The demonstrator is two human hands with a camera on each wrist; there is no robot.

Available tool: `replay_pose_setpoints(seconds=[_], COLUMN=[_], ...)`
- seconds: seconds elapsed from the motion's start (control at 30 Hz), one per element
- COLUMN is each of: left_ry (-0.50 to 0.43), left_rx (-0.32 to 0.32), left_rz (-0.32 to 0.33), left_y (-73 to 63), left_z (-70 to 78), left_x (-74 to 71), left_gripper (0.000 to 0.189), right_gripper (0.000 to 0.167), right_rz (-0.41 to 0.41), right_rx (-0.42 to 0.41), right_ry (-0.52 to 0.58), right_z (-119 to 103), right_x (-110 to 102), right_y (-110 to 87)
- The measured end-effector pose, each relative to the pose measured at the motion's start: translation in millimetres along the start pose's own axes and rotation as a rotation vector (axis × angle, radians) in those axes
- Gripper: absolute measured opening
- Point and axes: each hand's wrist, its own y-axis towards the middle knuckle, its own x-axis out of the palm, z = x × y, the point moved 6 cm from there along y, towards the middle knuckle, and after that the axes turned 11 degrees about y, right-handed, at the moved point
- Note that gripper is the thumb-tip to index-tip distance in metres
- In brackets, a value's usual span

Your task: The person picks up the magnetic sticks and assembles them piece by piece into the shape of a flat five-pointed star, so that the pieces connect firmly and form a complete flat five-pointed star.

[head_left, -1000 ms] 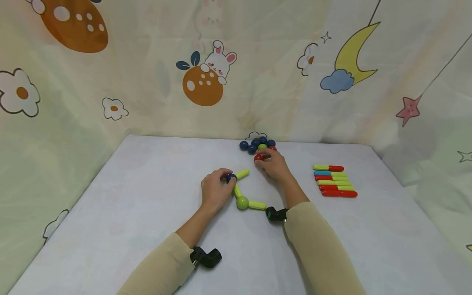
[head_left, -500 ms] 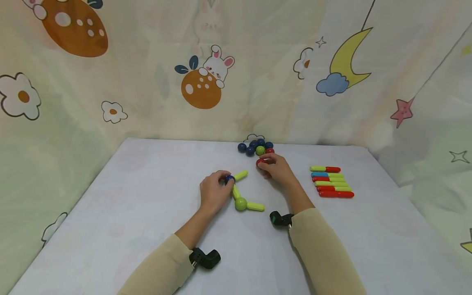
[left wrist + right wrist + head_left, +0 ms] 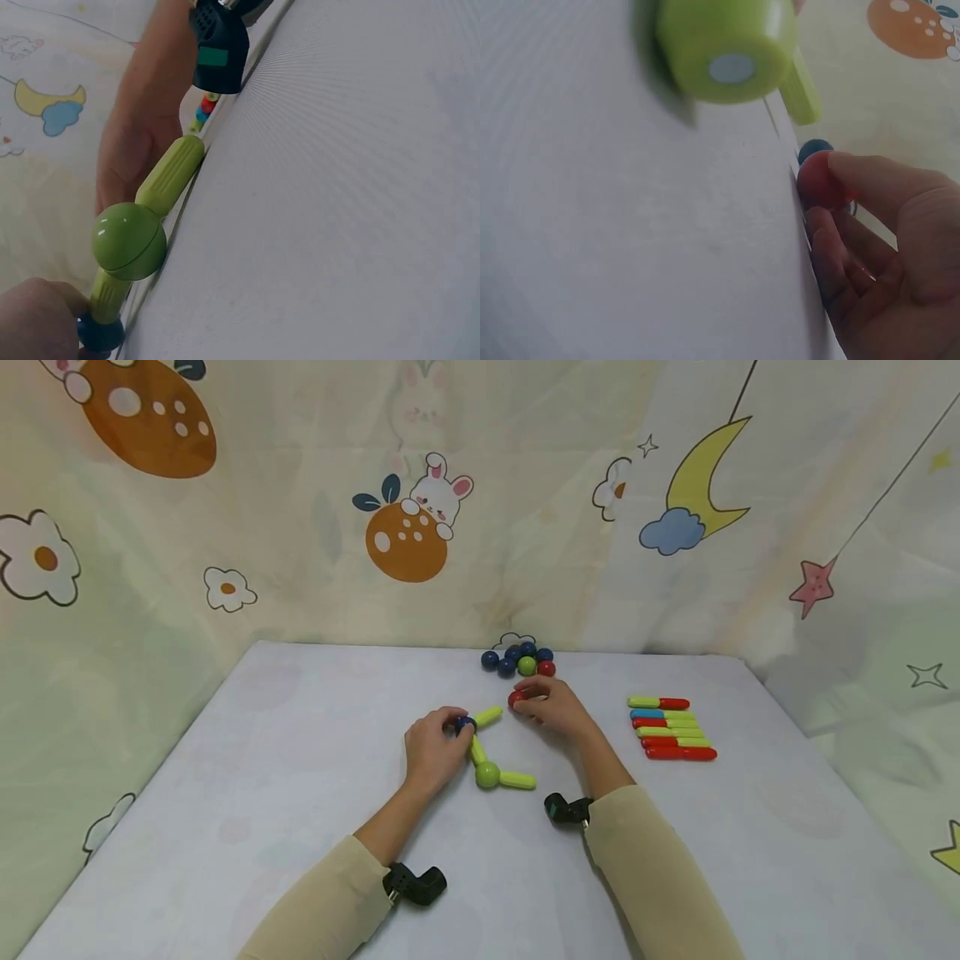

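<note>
My left hand [image 3: 435,746] pinches a dark blue ball [image 3: 466,725] at one corner of a joined chain. From that ball one yellow-green rod [image 3: 489,717] points up and right, and another [image 3: 478,750] runs down to a green ball [image 3: 487,774]. A third yellow-green rod [image 3: 517,781] sticks out rightward from the green ball. My right hand [image 3: 558,708] holds a red ball [image 3: 821,181] between thumb and fingers, close over the table, a short way right of the upper rod's free end. In the left wrist view the green ball [image 3: 129,241] stands large beside the left fingers.
Toward the table's back edge sits a cluster of dark blue balls [image 3: 506,667] with one green ball [image 3: 527,666] and one red ball [image 3: 546,668]. At right, several two-part rods [image 3: 675,732] in red, yellow-green and blue lie in a column. A patterned cloth hangs behind the table [image 3: 337,677].
My right hand has drawn the red ball away from the cluster, toward me and then left to near the upper rod's end. The left hand stays on the blue ball.
</note>
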Motion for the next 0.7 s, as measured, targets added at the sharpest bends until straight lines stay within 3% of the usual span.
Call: replay_pose_setpoints(seconds=[0.37,0.7], left_ry=[0.004,0.002], left_rx=[-0.010,-0.014], left_rz=[-0.019,-0.018], left_y=[-0.8,-1.0], left_z=[-1.7,-0.9], left_x=[2.6,1.8], left_gripper=[0.024,0.024], right_gripper=[0.042,0.041], right_rz=[-0.086,-0.075], right_rx=[-0.020,-0.034], right_ry=[-0.065,-0.060], right_z=[-7.7,-11.4], right_x=[9.6,9.0], right_y=[-5.7,-11.8])
